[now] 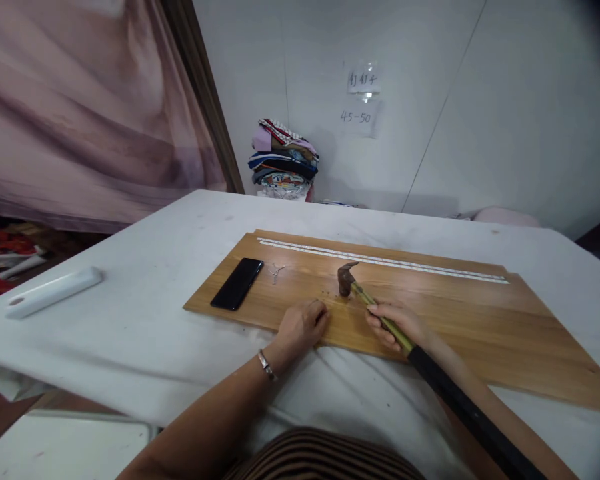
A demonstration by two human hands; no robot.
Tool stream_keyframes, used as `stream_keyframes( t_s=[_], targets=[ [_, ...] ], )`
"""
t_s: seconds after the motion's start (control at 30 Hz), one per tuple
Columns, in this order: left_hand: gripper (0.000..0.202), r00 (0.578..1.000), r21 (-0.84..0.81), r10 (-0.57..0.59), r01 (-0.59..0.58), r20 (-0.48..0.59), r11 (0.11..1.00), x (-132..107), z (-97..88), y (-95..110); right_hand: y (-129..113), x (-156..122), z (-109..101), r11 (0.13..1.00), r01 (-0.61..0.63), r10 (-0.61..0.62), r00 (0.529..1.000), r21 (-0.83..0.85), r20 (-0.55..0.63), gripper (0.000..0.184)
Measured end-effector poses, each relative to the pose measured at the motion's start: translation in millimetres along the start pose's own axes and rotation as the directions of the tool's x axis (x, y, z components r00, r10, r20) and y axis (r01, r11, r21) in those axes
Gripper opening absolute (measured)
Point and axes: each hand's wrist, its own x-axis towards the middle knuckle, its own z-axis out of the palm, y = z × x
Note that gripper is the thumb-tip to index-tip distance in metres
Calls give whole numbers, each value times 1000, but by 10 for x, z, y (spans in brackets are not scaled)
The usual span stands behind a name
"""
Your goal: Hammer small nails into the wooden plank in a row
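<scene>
My right hand (pixel 395 325) is closed around the yellow-green shaft of a claw hammer (pixel 400 333), well up toward its head. The black grip runs back beneath my forearm. The rusty brown head (pixel 346 279) is at the wooden board (pixel 450 313), close to a few small dark spots that could be nail heads or holes. On the board near its front edge rests my left hand (pixel 304 322), fingers curled in; whatever they hold, if anything, is hidden. Left of the hammer lies a small bunch of nails (pixel 275 272).
A black phone (pixel 237 284) lies at the board's left end. Two measuring strips (pixel 380 259) run along its far side. The white table (pixel 145 267) carries a white plastic handle-like piece (pixel 55 292) at left. Folded cloths (pixel 284 160) are stacked behind, near a pink curtain (pixel 90 100).
</scene>
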Motion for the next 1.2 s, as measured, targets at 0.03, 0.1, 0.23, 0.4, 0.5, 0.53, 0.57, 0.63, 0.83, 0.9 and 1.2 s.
stream_keyframes(
  t_s=[0.03,0.1,0.23,0.4,0.5,0.53,0.57,0.63,0.83,0.9,1.2],
  targets=[
    [20,1000,1,0,0,-2,1000,1,-2,3,10,11,-5,1000,-12,12,1000,-7,9,34],
    [19,1000,3,-2,2,-4,1000,3,-6,9,20,19,-9,1000,-21,21,1000,-11,17,32],
    [19,1000,10,1,-1,-2,1000,4,-7,8,6,-11,-8,1000,31,-31,1000,3,4,30],
    [20,1000,20,-5,5,0,1000,3,-15,8,-17,-40,-6,1000,12,-12,999,-11,40,34],
    [19,1000,12,-10,10,2,1000,4,-27,19,-18,-29,4,999,-17,18,999,-30,38,35],
    [19,1000,9,-13,13,5,1000,4,-29,22,-16,-23,7,999,-31,33,999,-38,35,36],
    [19,1000,6,-17,17,8,1000,4,-30,24,-14,-17,9,998,-47,49,998,-44,36,36],
    [19,999,6,-29,29,15,1000,3,-27,24,-13,-11,10,998,-47,49,998,-40,42,35],
    [19,999,21,-30,29,17,999,2,-19,17,-48,-57,14,1000,18,-18,1000,-14,16,32],
    [19,999,27,-28,27,21,999,2,-19,15,-58,-68,20,1000,28,-28,1000,-12,5,32],
    [20,1000,25,-22,22,7,999,-2,-5,5,15,14,-1,1000,-15,16,999,-27,37,33]
  ],
)
